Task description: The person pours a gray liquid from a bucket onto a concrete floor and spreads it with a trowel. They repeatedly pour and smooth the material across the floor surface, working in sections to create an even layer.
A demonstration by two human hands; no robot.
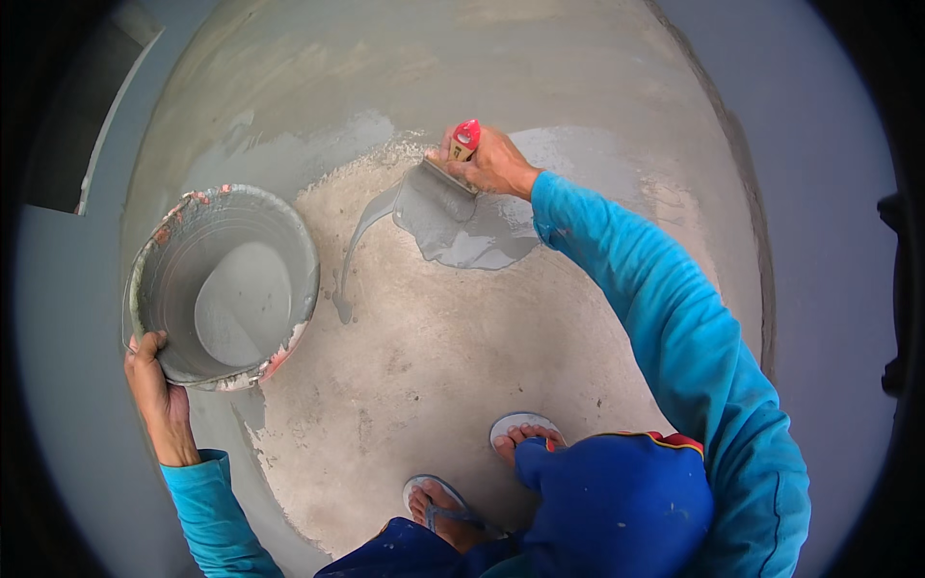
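Note:
My left hand [159, 400] grips the near-left rim of a round bucket [159, 294], which is crusted with grey and reddish residue. The bucket tilts toward me, and smooth grey slurry [246, 299] lies inside it. My right hand [491, 164] is closed round the handle of a wide brush [464, 141], whose red end with a hole sticks up from the fist. Its bristles press into a wet grey puddle [491, 246] on the floor and are coated in slurry. From the puddle, a thin grey trail [355, 260] curves toward the bucket.
Bare pale concrete floor [405, 356] lies before my feet [443, 506] in flip-flops. Wet grey coating [366, 77] covers the far floor. A blue-grey wall [809, 183] rises on the right, and a dark recess [72, 106] opens in the left wall.

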